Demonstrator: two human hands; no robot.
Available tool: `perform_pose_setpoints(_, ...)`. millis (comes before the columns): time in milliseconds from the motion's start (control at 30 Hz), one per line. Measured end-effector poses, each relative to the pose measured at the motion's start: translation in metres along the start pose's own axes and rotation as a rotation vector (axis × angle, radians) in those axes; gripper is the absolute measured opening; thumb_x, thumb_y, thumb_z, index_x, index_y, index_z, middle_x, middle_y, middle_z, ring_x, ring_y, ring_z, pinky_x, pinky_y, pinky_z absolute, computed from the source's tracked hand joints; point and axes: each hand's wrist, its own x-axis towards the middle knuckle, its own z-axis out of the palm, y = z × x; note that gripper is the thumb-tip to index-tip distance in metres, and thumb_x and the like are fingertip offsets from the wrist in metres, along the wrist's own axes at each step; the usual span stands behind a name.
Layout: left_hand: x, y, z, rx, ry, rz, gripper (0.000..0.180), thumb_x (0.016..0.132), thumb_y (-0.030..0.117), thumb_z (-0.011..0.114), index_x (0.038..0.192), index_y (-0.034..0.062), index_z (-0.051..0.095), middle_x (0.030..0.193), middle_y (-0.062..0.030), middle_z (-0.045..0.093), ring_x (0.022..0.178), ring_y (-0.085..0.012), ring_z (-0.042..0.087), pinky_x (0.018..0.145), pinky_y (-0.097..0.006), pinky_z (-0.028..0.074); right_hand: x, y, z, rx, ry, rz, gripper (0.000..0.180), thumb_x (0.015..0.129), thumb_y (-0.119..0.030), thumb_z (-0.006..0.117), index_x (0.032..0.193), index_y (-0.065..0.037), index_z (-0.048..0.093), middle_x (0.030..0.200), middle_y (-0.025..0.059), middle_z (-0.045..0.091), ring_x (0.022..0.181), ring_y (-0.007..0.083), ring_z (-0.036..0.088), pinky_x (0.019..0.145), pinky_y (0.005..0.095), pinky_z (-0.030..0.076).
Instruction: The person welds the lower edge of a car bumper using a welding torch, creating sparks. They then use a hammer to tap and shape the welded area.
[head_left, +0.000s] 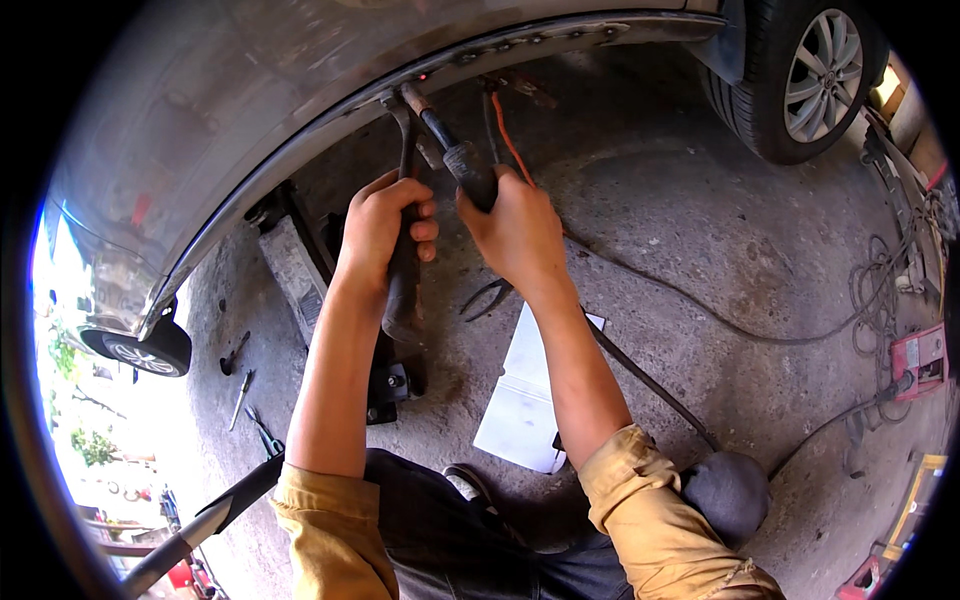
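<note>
My left hand [385, 222] is wrapped round the handle of what looks like a hammer [404, 275], with a long black grip. Its metal end reaches up against the lower edge of the car sill [350, 112]. In my right hand [515, 225] is a welding torch [470, 172] with a black handle. The torch's worn metal nozzle points at the sill beside the hammer's end. A small red glowing spot shows on the sill just above the nozzle. Several dark round marks run along the sill toward the right.
A clamp [525, 88] with an orange cable hangs under the car. A jack [295, 265] stands at left. Pliers [487, 300] and a white folded board [520, 400] lie below my hands. A cable [700, 303] crosses the floor toward a red box [918, 362]. A screwdriver [240, 400] lies at left.
</note>
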Motion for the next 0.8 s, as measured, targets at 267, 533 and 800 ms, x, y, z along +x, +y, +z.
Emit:
perform_pose_setpoints(267, 0.000, 0.000, -0.002, 0.021, -0.005, 0.003, 0.004, 0.087, 0.005, 0.053, 0.091, 0.0061, 0.051, 0.072, -0.0036, 0.049, 0.051, -0.0088, 0.045, 0.043, -0.026, 0.037, 0.002, 0.001, 0.006, -0.004, 0.027, -0.020, 0.032, 0.086, -0.029, 0.068, 0.092, 0.001, 0.063, 0.078, 0.0248, 0.067, 0.079, 0.0426, 0.067, 0.068, 0.0476, 0.051)
perform_pose_setpoints(533, -0.006, 0.002, -0.001, 0.035, 0.009, 0.014, 0.008, 0.090, 0.006, 0.053, 0.096, 0.0065, 0.050, 0.072, -0.0022, 0.049, 0.049, -0.0064, 0.043, 0.041, -0.023, 0.035, 0.001, -0.001, 0.007, -0.002, 0.018, -0.025, 0.032, 0.086, -0.029, 0.068, 0.092, 0.002, 0.064, 0.079, 0.0253, 0.067, 0.080, 0.0428, 0.067, 0.069, 0.0478, 0.051)
perform_pose_setpoints(800, -0.008, 0.004, 0.000, 0.158, 0.053, 0.038, 0.004, 0.086, 0.006, 0.055, 0.087, 0.0044, 0.052, 0.069, -0.0034, 0.049, 0.049, -0.0109, 0.046, 0.042, -0.028, 0.040, 0.001, 0.000, 0.007, 0.019, 0.026, -0.033, 0.034, 0.086, -0.032, 0.068, 0.092, 0.001, 0.065, 0.079, 0.0235, 0.068, 0.079, 0.0418, 0.067, 0.069, 0.0469, 0.052)
